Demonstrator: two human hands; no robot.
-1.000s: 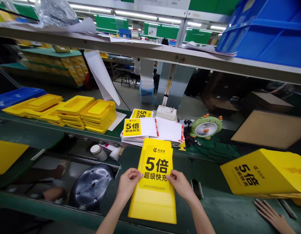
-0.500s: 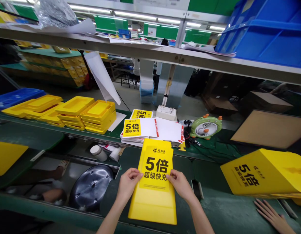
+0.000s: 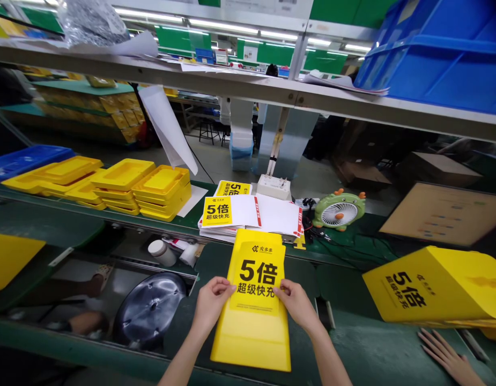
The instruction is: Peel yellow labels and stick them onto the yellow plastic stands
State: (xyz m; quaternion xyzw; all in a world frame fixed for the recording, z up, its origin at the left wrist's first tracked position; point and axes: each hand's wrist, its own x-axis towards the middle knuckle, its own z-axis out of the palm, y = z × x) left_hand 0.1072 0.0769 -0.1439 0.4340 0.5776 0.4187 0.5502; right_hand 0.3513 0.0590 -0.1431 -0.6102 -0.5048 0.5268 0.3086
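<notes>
A yellow printed sticker (image 3: 259, 276) with large black characters lies over, or just above, a yellow plastic housing (image 3: 251, 343) in front of me. My left hand (image 3: 214, 300) pinches the sticker's left edge between thumb and fingertips. At the right edge, my right hand (image 3: 296, 303) pinches it the same way. Whether the sticker touches the housing all over, I cannot tell. Just behind the housing is a stack of white sheets (image 3: 245, 209) bearing similar yellow stickers.
Stacked yellow plastic parts (image 3: 163, 193) line the left ledge. A green fan (image 3: 339, 210) stands behind on the right. Another person's hand (image 3: 446, 354) rests near a printed yellow housing (image 3: 432, 284). A black round stool (image 3: 151, 308) shows through the left gap. A metal shelf (image 3: 239, 86) crosses above.
My hands, the sticker and the housing have not visibly moved. Faint marks now show on the tan panel at the right, which looked plain before.
</notes>
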